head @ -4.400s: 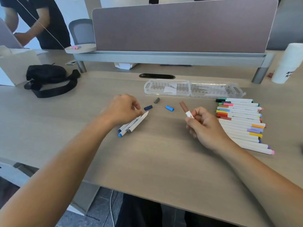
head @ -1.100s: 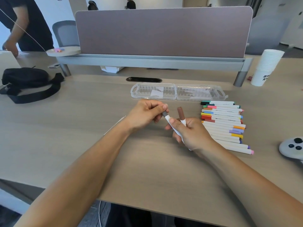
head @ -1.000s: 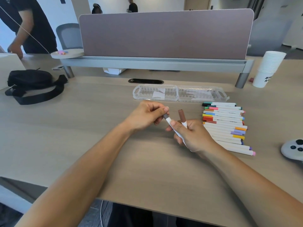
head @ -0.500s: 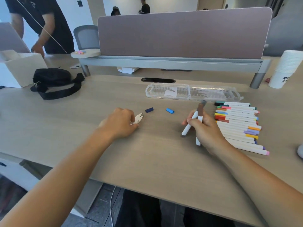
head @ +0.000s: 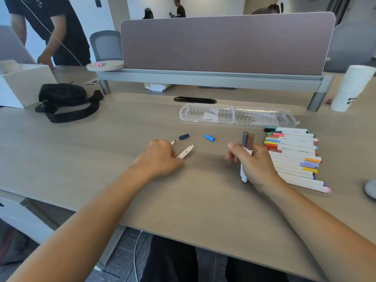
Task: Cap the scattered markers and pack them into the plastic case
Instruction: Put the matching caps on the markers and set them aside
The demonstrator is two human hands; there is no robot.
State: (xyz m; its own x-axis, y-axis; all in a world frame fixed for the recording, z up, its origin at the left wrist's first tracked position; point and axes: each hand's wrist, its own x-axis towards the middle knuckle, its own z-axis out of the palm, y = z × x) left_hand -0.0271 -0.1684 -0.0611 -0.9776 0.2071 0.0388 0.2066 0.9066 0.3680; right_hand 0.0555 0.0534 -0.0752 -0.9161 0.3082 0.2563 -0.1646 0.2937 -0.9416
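My right hand (head: 253,164) grips two capped markers upright, one with a grey cap (head: 244,139) and one with a brown cap (head: 250,141). My left hand (head: 159,157) rests on the desk over two uncapped white markers (head: 185,153), fingers closed on them. A dark blue cap (head: 184,136) and a light blue cap (head: 209,138) lie loose between my hands. A row of several capped markers (head: 293,153) lies to the right. The clear plastic case (head: 237,116) lies open behind them.
A black bag (head: 63,100) sits at the far left beside a white box (head: 22,82). A stack of paper cups (head: 352,88) stands at the far right. A grey divider panel (head: 223,43) lines the back. A person stands at the back left.
My right hand has turned the grey and brown markers upright, caps up. My left hand has closed over the two uncapped markers on the desk.
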